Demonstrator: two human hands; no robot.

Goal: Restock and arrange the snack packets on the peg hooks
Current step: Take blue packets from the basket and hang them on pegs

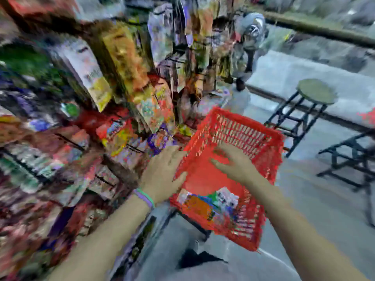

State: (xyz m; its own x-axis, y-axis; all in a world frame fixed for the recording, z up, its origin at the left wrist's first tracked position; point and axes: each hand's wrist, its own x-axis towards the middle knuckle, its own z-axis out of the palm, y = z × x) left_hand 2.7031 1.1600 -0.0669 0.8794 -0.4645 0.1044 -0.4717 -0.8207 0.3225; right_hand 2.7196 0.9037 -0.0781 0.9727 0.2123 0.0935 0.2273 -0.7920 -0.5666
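left hand (162,173) grips red basket (253,138) wall; right hand (233,163) fingers spread inside; stool (314,91) beyond, hanging packets (125,63) left.

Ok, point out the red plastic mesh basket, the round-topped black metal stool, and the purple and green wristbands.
Red plastic mesh basket (241,131): head view, far slatted wall.
Round-topped black metal stool (315,91): head view, seat top.
Purple and green wristbands (145,197): head view, bands on left wrist.

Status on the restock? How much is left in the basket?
Done: peg display hangs full of packets. In hand: left hand grips the red basket by its rim; right hand reaches inside. Left: a few packets lie at its near end.
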